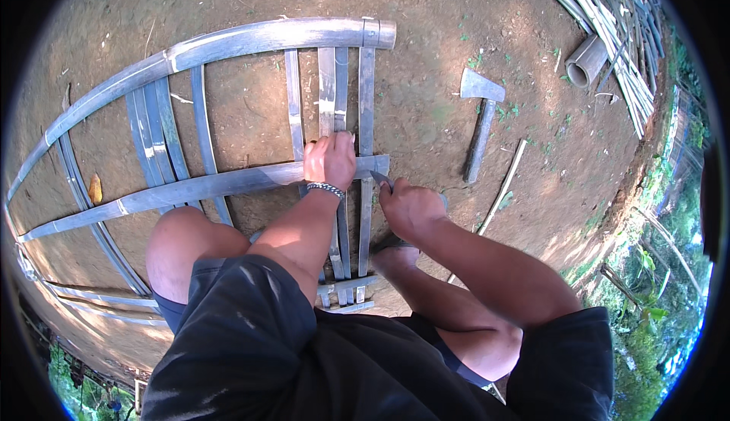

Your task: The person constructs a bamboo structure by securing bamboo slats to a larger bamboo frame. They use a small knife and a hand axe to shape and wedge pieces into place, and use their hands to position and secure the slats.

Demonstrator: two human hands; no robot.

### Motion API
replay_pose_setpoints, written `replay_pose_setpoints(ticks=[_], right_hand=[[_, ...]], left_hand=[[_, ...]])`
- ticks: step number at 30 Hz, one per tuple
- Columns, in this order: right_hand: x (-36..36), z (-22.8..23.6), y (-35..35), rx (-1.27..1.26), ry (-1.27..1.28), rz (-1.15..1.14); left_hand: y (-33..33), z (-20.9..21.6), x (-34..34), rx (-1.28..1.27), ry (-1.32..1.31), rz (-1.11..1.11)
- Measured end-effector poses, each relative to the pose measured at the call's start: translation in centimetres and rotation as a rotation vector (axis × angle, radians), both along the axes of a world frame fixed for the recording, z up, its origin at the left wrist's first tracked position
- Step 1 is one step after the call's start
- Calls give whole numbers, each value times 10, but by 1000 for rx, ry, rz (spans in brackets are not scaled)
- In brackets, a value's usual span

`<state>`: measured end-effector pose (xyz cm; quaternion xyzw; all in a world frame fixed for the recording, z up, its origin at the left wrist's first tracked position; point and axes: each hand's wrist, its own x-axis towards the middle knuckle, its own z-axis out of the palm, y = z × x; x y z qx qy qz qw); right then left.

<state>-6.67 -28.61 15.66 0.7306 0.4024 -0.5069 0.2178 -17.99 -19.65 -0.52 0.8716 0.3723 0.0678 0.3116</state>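
My left hand point(330, 159), a braided bracelet at its wrist, is closed over the middle bamboo rail point(251, 181) near its right end. The rail lies across several upright bamboo slats point(366, 101). In my right hand point(413, 209) is a knife point(381, 179), its handle hidden by my fingers. The dark blade meets the rail's right end, just right of my left hand. How deep the blade sits I cannot tell. Beyond both hands, a thick round bamboo pole point(266, 38) forms the far side of the frame.
An axe point(480, 128) lies on the bare soil to the right, with a thin stick point(501, 193) nearby. Farther right are a short bamboo tube point(586, 61) and a heap of split bamboo point(608, 25). Short crosspieces point(346, 285) lie close to my body, between my legs.
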Motion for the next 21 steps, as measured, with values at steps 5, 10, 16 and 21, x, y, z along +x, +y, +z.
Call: replay_pose_setpoints(ticks=[5, 10, 16, 21], right_hand=[[2, -2, -7, 117, -19, 120], [-46, -23, -23, 60, 63, -1376], [-45, -18, -22, 34, 40, -1253], [-12, -9, -16, 116, -110, -107]], left_hand=[[-2, -1, 0, -72, 3, 23], [-3, -4, -5, -56, -10, 16], [-3, -5, -3, -75, 25, -9], [-5, -8, -1, -63, -21, 15]])
